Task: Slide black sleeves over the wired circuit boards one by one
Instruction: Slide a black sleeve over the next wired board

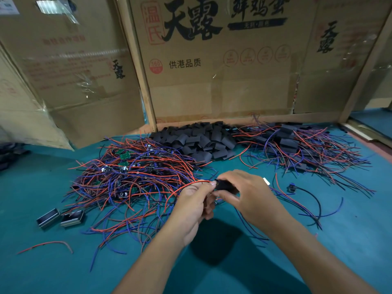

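Note:
My right hand (pixel 249 195) grips a black sleeve (pixel 224 186) above the middle of the table. Against the sleeve's left end, my left hand (pixel 194 201) pinches a wired board, mostly hidden inside the sleeve and behind my fingers; its red wire (pixel 186 186) arcs out to the left. A tangled heap of bare wired circuit boards (pixel 131 177) with red and blue wires lies to the left. Behind it sits a pile of loose black sleeves (pixel 199 141). At the back right lies a heap of sleeved boards (pixel 297 145).
A green table (pixel 63 262) carries everything. Two small metal frames (pixel 60 217) lie at the left. One loose wired part (pixel 291 187) and a stray red wire (pixel 46 245) lie apart. Cardboard boxes (pixel 212 71) wall off the back.

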The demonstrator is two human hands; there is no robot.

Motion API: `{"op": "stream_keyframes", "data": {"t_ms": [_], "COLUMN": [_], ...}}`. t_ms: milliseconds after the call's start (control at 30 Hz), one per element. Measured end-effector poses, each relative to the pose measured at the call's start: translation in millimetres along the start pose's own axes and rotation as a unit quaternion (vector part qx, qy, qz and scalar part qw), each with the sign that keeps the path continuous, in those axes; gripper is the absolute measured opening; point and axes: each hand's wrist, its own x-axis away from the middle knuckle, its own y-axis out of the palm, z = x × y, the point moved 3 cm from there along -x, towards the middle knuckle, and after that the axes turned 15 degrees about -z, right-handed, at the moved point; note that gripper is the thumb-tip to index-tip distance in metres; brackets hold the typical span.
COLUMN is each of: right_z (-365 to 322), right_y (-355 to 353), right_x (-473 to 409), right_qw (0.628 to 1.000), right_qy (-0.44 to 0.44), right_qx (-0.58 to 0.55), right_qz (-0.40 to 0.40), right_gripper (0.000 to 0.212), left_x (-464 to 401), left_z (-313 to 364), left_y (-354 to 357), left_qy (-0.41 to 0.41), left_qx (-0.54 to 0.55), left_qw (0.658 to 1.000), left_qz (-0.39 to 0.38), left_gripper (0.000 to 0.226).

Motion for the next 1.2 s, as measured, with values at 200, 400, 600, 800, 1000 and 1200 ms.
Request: {"op": "stream_keyframes", "data": {"t_ms": [200, 400, 600, 800, 1000, 1200], "right_z": [-1.6, -0.1, 7.4, 57.4, 125.1, 157.0], "right_y": [4.5, 20.6, 16.1, -40.5, -124.6, -131.8], "right_x": [-2.3, -3.1, -3.6, -29.4, -72.4, -101.2], "right_qw": [1.000, 0.998, 0.996, 0.982, 0.927, 0.883], "right_qy": [-0.002, 0.031, 0.057, 0.121, 0.226, 0.327], "right_qx": [0.014, 0.020, 0.024, 0.141, 0.294, 0.333], "right_qz": [-0.005, -0.053, -0.060, -0.045, -0.060, -0.047], "right_gripper": [0.021, 0.027, 0.021, 0.028, 0.017, 0.038], "left_x": [-0.8, -2.9, -6.3, 4.2, 5.1, 0.6], "left_z": [-2.9, -8.2, -9.2, 14.6, 20.3, 17.0], "left_y": [0.3, -2.3, -5.4, -23.1, -21.6, -23.9], "left_qy": [-0.006, -0.022, -0.013, 0.109, 0.095, 0.089], "left_qx": [0.036, 0.072, 0.059, -0.387, -0.653, -0.701], "left_qw": [0.999, 0.997, 0.998, 0.910, 0.746, 0.703], "left_qz": [-0.003, 0.010, 0.022, 0.105, 0.089, 0.083], "left_gripper": [0.034, 0.034, 0.026, 0.020, 0.018, 0.022]}}
